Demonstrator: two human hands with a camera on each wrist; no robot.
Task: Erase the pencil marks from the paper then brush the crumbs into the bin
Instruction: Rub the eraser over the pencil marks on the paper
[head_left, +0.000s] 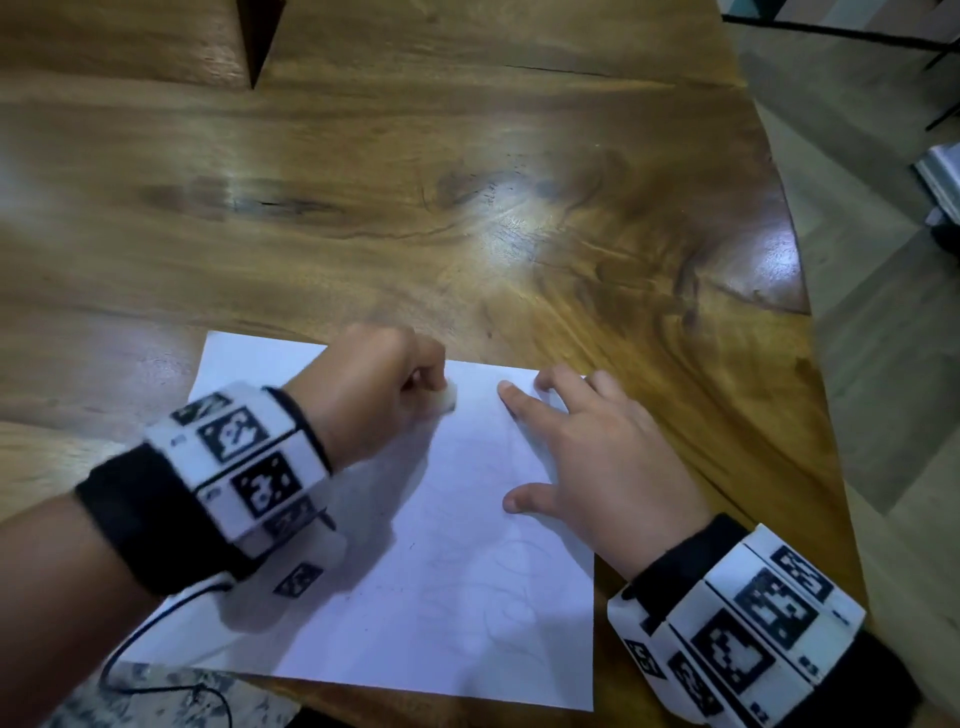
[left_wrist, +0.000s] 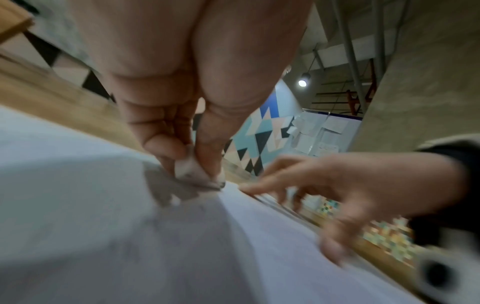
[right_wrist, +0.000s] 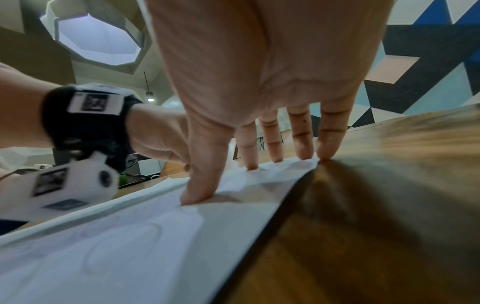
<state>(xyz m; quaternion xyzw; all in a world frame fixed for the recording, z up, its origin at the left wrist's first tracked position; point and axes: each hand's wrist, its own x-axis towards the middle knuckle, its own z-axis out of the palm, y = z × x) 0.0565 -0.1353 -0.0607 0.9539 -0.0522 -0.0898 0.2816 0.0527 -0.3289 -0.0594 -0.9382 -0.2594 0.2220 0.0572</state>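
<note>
A white sheet of paper (head_left: 415, 597) with faint pencil loops lies on the wooden table near its front edge. My left hand (head_left: 374, 384) pinches a small white eraser (head_left: 448, 399) and holds it against the paper's far part; the left wrist view shows the eraser (left_wrist: 191, 168) between thumb and fingers, its tip on the paper (left_wrist: 103, 226). My right hand (head_left: 582, 447) rests spread on the paper's right side, fingers straight, tips pressing the sheet. In the right wrist view its fingertips (right_wrist: 197, 197) touch the paper (right_wrist: 130, 236) at its edge. No bin is in view.
The wooden table (head_left: 467, 208) stretches far and left of the paper. Its right edge (head_left: 800, 291) curves close beside my right hand, with floor beyond. A black cable (head_left: 156, 654) trails from my left wrist over the near edge.
</note>
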